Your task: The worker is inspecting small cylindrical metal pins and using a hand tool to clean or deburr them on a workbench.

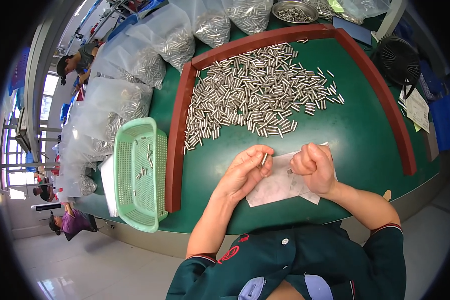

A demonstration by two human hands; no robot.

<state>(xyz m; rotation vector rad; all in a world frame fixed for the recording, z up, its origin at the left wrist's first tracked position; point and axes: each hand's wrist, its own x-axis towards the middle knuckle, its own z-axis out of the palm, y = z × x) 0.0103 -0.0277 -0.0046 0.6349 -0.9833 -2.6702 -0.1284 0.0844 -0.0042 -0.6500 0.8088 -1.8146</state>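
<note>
A small shiny metal pin [264, 159] is pinched upright between the thumb and fingers of my left hand [246, 169]. Just to its right my right hand [315, 167] is curled closed; a bit of something greyish shows under its fingers, too small to name. Both hands are over a creased white paper sheet [265, 194] on the green tabletop [210, 172]. Beyond them spreads a large heap of similar short metal pins [255, 90].
A dark red raised border [177, 145] frames the heap on three sides. Left of it stands a green plastic basket [160, 200] with several pins. Clear bags of pins [177, 45] line the back and left. A metal bowl [295, 12] and black fan [397, 60] are farther off.
</note>
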